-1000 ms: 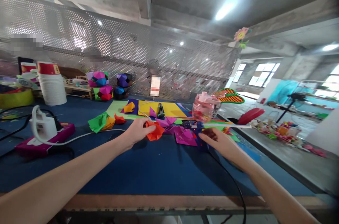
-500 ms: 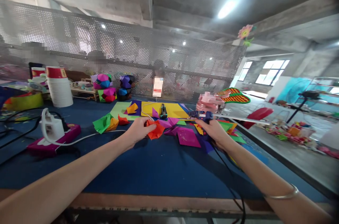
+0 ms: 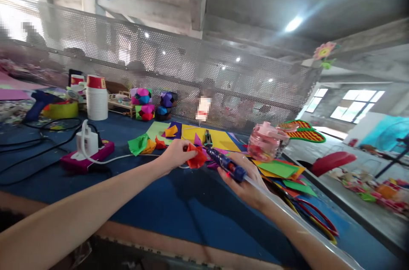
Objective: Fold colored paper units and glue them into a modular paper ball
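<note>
Between the fingertips of my left hand [image 3: 177, 155] is a folded orange-red paper piece [image 3: 196, 156], raised a little above the blue tabletop. My right hand [image 3: 244, 176] is wrapped round a dark blue hot glue gun [image 3: 225, 163], with a red light glowing on it. A long clear glue stick [image 3: 287, 210] sticks out of its back end. The gun's nozzle points left, close to the orange-red paper. Behind the gun, purple paper pieces are partly hidden. Green folded paper [image 3: 138, 145] and an orange piece [image 3: 171, 131] lie beyond my left hand.
A magenta power strip [image 3: 87, 157] with a white plug and cables stands left, near stacked paper cups [image 3: 96, 101]. Colourful paper balls [image 3: 143, 104] sit at the back. A pink bottle [image 3: 263, 142], coloured sheets [image 3: 281, 169] and scissors [image 3: 319, 216] lie right. A stapler [image 3: 208, 137] rests on yellow paper.
My right hand has turned the glue gun and brought its nozzle close to the orange-red paper. The view has swung left and tilted. My left hand keeps its hold on the paper.
</note>
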Demonstrator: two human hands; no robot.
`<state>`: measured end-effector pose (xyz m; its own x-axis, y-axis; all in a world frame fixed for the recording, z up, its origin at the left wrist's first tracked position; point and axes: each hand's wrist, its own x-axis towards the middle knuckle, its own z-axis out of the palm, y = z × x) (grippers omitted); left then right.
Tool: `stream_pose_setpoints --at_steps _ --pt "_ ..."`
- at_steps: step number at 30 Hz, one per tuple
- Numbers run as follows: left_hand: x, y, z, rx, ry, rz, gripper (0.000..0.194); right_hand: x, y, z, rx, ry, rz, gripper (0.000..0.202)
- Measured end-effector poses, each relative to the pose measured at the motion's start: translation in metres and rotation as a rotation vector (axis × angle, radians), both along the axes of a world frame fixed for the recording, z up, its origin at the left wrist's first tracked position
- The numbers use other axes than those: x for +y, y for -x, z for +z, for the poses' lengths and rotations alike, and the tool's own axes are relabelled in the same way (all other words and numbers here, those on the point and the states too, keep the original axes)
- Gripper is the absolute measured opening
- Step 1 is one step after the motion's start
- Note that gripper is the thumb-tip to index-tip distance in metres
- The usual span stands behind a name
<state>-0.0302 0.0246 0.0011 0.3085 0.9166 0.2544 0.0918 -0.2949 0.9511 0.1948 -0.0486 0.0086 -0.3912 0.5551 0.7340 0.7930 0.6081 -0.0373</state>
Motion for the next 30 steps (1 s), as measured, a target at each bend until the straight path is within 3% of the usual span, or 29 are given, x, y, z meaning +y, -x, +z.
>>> stream_pose_setpoints --at_steps 7,19,30 --pt "0.001 0.001 -0.003 0.11 -0.131 0.003 0.014 -0.005 0.003 0.008 -0.155 0.045 0.063 0.009" --pt "0.004 0.001 -0.006 0.214 -0.244 0.002 0.015 -0.006 0.005 0.009 -0.203 0.048 0.072 0.011" --pt "0.001 0.002 -0.003 0.229 -0.23 0.004 0.015 -0.007 0.004 0.007 -0.211 0.053 0.053 0.015"
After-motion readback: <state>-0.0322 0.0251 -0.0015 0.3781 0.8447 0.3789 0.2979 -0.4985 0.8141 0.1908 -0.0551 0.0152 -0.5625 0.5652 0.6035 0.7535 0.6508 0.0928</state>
